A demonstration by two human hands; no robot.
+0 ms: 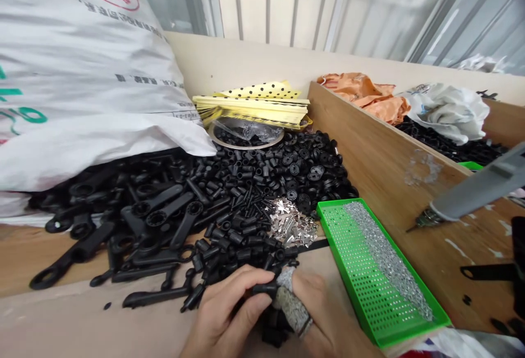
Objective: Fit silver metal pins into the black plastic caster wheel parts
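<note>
My left hand (232, 311) pinches a short black plastic sleeve (264, 288) between thumb and fingers, low in the middle of the view. At its right end my right hand (318, 303) meets it with closed fingers; two of them are wrapped in grey tape or cloth. What those fingertips hold is hidden. Just beyond both hands lies a heap of similar black sleeves (227, 238). Small shiny metal clips (291, 224) form a pile behind my right hand. More black pieces (275, 333) lie below the hands, partly covered.
Black crank-like handles (164, 216) are heaped at left beneath a white sack (90, 74). A green perforated tray (348, 270) holds small metal pieces. A grey power screwdriver (471, 191) juts in from the right, near a wooden partition (369, 166). Behind stands a metal bowl (246, 144).
</note>
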